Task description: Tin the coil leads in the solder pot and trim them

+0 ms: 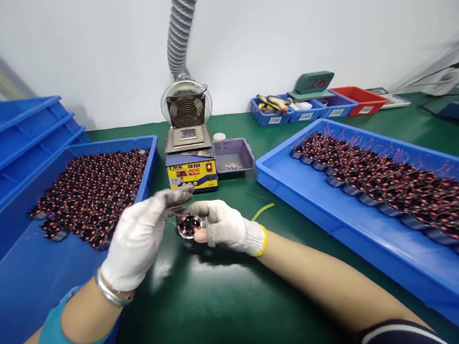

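Just in front of the soldering pot, my right hand, in a white glove with the thumb tip bare, grips a small round motor stator. The stator has black insulation, copper windings and a metal rim, and its winding side faces me. My left hand, in a white glove with dark, dirty fingertips, is beside it on the left. Its fingers are drawn together over thin lead wires coming off the stator. The thumb and the exact pinch point are hidden.
A solder pot with a display stands ahead under a grey duct. Next to it is a purple tray. Blue trays of stators lie left and right. Small bins and a green clock stand behind.
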Demonstrator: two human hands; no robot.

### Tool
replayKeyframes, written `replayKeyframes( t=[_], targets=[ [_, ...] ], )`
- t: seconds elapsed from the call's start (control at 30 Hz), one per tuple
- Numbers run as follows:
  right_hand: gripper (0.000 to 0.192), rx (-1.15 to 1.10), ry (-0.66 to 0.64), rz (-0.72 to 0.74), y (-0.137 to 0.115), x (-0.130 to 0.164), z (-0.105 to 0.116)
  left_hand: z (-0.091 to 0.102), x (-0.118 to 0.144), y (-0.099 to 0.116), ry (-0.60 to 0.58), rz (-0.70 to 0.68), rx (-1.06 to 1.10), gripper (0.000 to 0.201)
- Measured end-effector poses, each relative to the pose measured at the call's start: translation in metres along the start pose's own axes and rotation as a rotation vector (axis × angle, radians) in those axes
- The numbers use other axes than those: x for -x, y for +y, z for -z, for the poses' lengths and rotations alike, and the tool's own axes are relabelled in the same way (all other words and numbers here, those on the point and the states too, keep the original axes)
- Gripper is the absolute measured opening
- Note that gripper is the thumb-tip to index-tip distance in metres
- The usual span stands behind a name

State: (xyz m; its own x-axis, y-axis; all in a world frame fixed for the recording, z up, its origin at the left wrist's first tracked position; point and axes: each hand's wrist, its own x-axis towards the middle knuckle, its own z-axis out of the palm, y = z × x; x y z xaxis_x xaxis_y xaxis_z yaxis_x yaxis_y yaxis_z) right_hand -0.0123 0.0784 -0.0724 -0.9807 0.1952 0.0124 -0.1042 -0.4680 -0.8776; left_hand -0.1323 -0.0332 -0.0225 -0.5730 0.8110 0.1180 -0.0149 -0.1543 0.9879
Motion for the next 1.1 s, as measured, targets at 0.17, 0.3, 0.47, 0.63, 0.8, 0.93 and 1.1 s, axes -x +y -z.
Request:
replayKeyframes(
  t=[0.17, 0.3, 0.47, 0.63, 0.8, 0.93, 1.1],
  targets=[
    [0.051, -0.021, 0.025, 0.035, 0.001, 0.000, 0.006, 0.016, -0.011, 0.023, 0.079, -0.116, -0.091, 0.053],
    [0.050, 0.033, 0.020, 0.047, 0.001, 0.000, 0.009, 0.024, -0.010, 0.018, -0.276, -0.073, -0.679, 0.032],
    [0.048, 0.117, -0.071, -0.052, -0.005, 0.003, 0.005, 0.018, -0.001, 0.021, -0.340, 0.170, -0.632, 0.042],
    [0.045, 0.164, -0.099, -0.044, -0.005, 0.002, 0.009, 0.036, -0.009, 0.041, -0.203, 0.083, -0.175, 0.042],
    [0.048, 0.065, -0.068, -0.029, -0.001, 0.001, 0.013, 0.041, -0.020, 0.033, -0.054, 0.068, 0.014, 0.029],
    [0.050, 0.004, 0.010, 0.015, -0.011, 0.002, 0.014, 0.028, -0.023, -0.002, -0.007, 0.233, -0.195, 0.051],
    [0.038, 0.062, 0.239, 0.151, -0.052, -0.015, 0.031, 0.015, -0.019, -0.041, -0.302, 0.394, -0.732, 0.059]
  ],
)
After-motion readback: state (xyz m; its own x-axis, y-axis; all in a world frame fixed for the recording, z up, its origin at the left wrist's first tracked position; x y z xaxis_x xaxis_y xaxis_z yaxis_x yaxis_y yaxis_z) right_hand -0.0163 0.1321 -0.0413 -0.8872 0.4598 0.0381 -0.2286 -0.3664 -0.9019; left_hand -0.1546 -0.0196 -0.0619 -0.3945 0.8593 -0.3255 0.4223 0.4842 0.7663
